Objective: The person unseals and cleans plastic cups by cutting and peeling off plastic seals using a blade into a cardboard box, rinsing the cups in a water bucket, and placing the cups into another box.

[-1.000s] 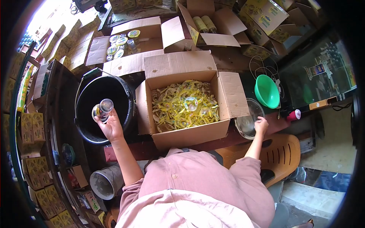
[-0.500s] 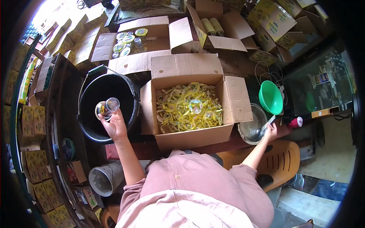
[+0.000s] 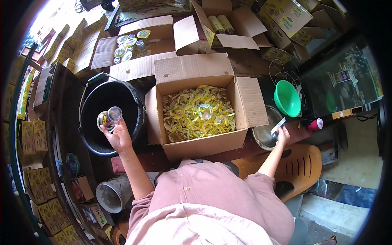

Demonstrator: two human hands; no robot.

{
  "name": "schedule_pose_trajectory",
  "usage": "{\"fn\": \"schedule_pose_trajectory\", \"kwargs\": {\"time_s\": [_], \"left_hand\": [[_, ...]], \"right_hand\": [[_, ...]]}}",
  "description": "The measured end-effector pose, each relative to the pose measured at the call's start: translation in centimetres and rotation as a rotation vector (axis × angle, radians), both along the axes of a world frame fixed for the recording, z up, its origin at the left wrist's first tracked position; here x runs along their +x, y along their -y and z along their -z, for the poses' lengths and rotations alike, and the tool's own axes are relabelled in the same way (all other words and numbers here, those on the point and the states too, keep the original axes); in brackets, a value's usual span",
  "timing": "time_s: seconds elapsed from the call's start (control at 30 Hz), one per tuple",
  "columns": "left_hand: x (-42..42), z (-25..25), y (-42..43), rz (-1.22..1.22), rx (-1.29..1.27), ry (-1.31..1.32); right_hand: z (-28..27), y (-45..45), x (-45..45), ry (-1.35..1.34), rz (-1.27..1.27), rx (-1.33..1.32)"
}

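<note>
My left hand holds small clear plastic cups with printed yellow-and-dark sides, above the black bucket. How many cups are in the grip is hard to make out. Over at the right, my right hand is closed around a flat, pale, blade-like tool, whose exact kind does not show. Under that hand is a clear round bowl. Between my hands stands an open cardboard box filled with yellow plastic strips, and a clear cup lies on top of them.
A green bowl sits beside the clear one. Behind, another open carton holds several lidded cups. A third carton contains cup stacks. A grey bucket and an orange chair are near my body.
The view has shifted slightly, so the boxes appear a little further left and up. My right hand has turned a bit with the pale tool. My left hand still holds the cups over the bucket.
</note>
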State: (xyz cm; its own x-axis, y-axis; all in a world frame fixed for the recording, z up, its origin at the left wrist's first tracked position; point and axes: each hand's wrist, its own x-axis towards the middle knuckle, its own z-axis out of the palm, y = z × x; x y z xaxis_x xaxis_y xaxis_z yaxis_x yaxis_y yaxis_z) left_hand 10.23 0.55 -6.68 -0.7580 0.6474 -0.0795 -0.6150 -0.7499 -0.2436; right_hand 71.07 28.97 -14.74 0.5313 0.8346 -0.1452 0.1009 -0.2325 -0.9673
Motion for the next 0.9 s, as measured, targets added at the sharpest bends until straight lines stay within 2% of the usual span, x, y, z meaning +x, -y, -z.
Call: {"fn": "schedule_pose_trajectory", "kwargs": {"time_s": [0.03, 0.17, 0.27, 0.5, 0.9], "left_hand": [[0.0, 0.0, 0.0, 0.009, 0.026, 0.018], [0.1, -0.1, 0.0, 0.005, 0.029, 0.023], [0.1, -0.1, 0.1, 0.029, 0.050, -0.005], [0.2, -0.2, 0.1, 0.060, 0.091, -0.007], [0.0, 0.1, 0.1, 0.047, 0.085, -0.001]], "right_hand": [[-0.6, 0.5, -0.9, -0.055, 0.001, 0.041], [-4.8, 4.3, -6.7, -0.392, -0.080, -0.088], [-5.0, 6.8, -9.7, -0.560, -0.139, -0.113], [-4.2, 9.5, -12.9, -0.546, -0.216, -0.196], [-3.3, 8.9, -14.1, -0.475, -0.261, -0.218]]}}
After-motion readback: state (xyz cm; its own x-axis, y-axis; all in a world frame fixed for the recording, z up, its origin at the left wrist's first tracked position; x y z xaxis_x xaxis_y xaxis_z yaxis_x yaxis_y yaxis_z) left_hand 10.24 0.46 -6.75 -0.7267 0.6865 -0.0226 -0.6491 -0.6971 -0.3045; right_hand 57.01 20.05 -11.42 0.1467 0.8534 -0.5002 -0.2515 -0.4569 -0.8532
